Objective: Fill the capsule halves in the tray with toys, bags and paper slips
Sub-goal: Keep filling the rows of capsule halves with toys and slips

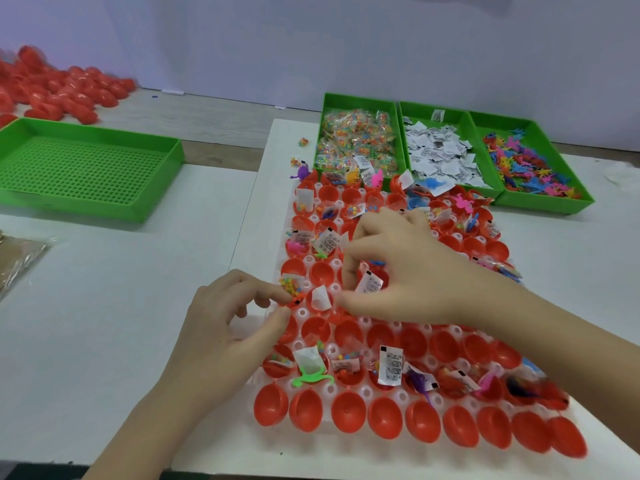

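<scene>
Tray (401,396), clear plastic, on white table (104,323): rows of red capsule halves (348,412), front row unfilled, others holding paper slips (389,367), bead bags (290,285) and toys (311,378).

Left hand (225,323): forefinger and thumb pinch a rim at the tray's left edge.

Right hand (415,268): fingers curled down mid-tray (grip not discernible), forearm hiding several wells.

Behind: three green bins (403,133).

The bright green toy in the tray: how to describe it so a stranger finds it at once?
Find the white plastic tray of red capsule halves. Its nearest row is empty; in the filled row behind, near the left end, a bright green rubbery toy with a curled tail hangs over a rim under a white paper slip. No other toy in that row is green.
</scene>
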